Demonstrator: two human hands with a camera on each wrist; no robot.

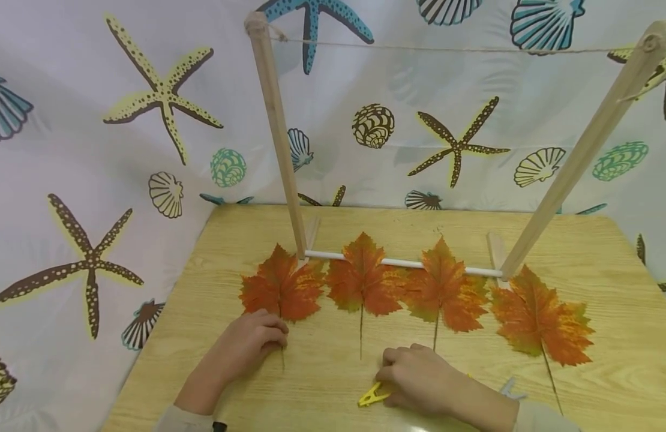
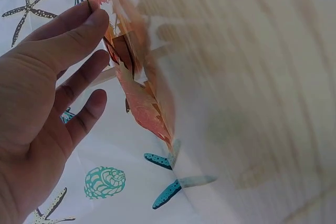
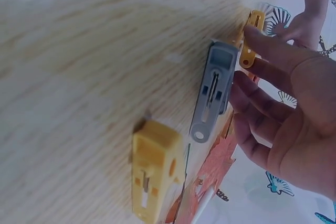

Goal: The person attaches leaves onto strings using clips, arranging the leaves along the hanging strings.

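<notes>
Head view: the left hand [image 1: 252, 342] rests on the worktop [image 1: 322, 372] at the stem of the leftmost leaf [image 1: 281, 288], fingers bent over the stem. The right hand [image 1: 419, 378] lies palm down beside a yellow clothespin [image 1: 372, 396]; a grey clothespin [image 1: 510, 389] shows just right of the wrist. Three more leaves [image 1: 446, 291] lie in a row under a wooden rack [image 1: 279, 126].

Left wrist view: the fingertips [image 2: 97, 22] touch the leaf stem [image 2: 113, 51]; fingers nearly straight, grasp not confirmed.

Right wrist view: the fingers [image 3: 262, 43] touch a small yellow clothespin [image 3: 251, 38], hand released. A grey clothespin [image 3: 214, 90] and a yellow clothespin [image 3: 153, 174] lie adjacent.
</notes>
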